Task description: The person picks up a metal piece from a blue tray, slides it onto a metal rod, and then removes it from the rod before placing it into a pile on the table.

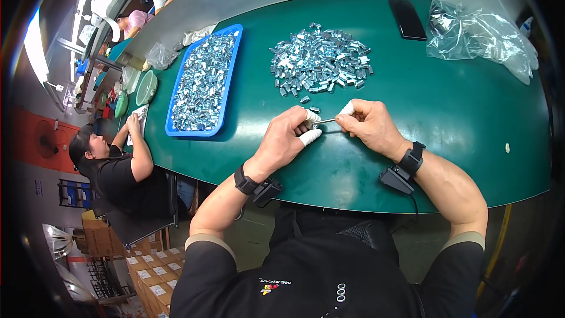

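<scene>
My left hand (286, 138) and my right hand (371, 123) meet over the green table (459, 123), both with white finger cots on the fingertips. Between them they pinch a small silver metal part (325, 121), one hand on each end. Just beyond my fingers lies a loose pile of small silver metal parts (321, 59), with a couple of stray pieces (311, 105) near my left hand. A blue tray (231, 79) full of the same parts sits to the left of the pile. Black wrist straps are on both my wrists.
A black phone (407, 19) lies at the far edge. Clear plastic bags (479, 35) sit at the far right. A person in black (120, 168) works at the table's left end, with green bowls (146, 87) nearby. Cardboard boxes (156, 271) stand on the floor.
</scene>
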The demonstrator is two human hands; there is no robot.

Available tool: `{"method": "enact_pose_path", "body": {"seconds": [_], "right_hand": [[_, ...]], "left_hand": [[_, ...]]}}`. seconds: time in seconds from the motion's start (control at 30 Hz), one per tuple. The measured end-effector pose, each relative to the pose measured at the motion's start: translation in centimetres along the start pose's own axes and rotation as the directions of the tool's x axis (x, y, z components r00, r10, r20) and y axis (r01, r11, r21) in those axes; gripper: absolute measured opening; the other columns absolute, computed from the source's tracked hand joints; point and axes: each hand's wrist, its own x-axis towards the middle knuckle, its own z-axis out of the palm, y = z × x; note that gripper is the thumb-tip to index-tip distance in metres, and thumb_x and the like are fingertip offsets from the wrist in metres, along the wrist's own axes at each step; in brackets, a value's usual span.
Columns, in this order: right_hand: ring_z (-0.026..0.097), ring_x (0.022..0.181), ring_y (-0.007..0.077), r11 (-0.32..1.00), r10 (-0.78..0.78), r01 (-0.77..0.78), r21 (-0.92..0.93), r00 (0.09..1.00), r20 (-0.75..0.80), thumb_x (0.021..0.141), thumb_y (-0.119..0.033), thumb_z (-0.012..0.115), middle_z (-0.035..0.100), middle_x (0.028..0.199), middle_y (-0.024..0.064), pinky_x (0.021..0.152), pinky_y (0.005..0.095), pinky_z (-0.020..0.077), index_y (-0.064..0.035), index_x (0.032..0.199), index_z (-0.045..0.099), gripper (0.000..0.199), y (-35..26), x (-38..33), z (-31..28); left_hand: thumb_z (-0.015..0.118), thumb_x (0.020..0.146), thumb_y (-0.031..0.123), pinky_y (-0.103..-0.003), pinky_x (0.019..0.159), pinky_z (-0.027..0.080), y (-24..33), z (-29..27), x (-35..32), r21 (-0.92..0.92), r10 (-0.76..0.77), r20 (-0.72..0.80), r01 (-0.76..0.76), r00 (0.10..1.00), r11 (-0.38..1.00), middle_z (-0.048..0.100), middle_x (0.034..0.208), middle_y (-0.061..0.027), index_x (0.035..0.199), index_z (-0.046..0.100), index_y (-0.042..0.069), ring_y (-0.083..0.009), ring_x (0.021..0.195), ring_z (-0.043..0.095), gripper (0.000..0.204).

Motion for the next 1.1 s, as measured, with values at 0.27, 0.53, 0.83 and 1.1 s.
{"method": "enact_pose_path", "body": {"seconds": [0.27,0.53,0.83,1.1], "right_hand": [[0.055,0.065,0.0027,0.995,0.004,-0.003,-0.105,1.0,0.013,0.096,-0.018,0.071,0.066,0.074,-0.0016,0.057,0.0217,0.0437,-0.0021,0.087,0.068,0.018,-0.5,0.2,-0.3],[0.056,0.065,0.0043,0.999,0.03,-0.03,-0.016,0.999,0.011,0.097,-0.018,0.07,0.067,0.074,-0.0009,0.058,0.0229,0.0445,-0.0011,0.087,0.068,0.02,-0.2,-0.2,-0.2],[0.058,0.055,0.0142,0.976,-0.05,0.041,-0.215,0.998,-0.036,0.097,-0.025,0.069,0.063,0.062,0.0057,0.051,0.0337,0.0422,-0.0012,0.074,0.065,0.033,-0.1,-0.1,0.5],[0.059,0.052,0.0244,0.942,-0.032,0.023,-0.333,0.999,-0.022,0.097,-0.028,0.068,0.063,0.06,0.01,0.052,0.0382,0.0436,-0.0021,0.07,0.062,0.038,-0.7,0.3,1.5]], "left_hand": [[0.08,0.083,0.003,-0.03,0.066,0.049,-0.6,-0.2,0.6,0.067,0.146,-0.023,-0.144,0.989,0.987,0.061,0.086,-0.004,0.107,0.073,0.005,-0.0144,0.075,0.06,0.025],[0.081,0.081,0.006,-0.037,0.073,0.051,-1.0,0.2,1.2,0.102,0.243,-0.019,-0.24,0.97,0.965,0.063,0.087,-0.0074,0.108,0.073,0.006,-0.025,0.079,0.062,0.028],[0.081,0.081,0.01,-0.04,0.071,0.048,-1.7,0.7,1.4,0.014,0.301,-0.011,-0.301,0.954,0.954,0.06,0.085,-0.009,0.101,0.071,0.005,-0.0285,0.08,0.06,0.023],[0.078,0.082,0.012,-0.042,0.07,0.048,-1.9,1.5,1.4,0.008,0.315,-0.059,-0.315,0.947,0.949,0.056,0.083,-0.0099,0.096,0.069,0.004,-0.0311,0.081,0.058,0.018]]}}
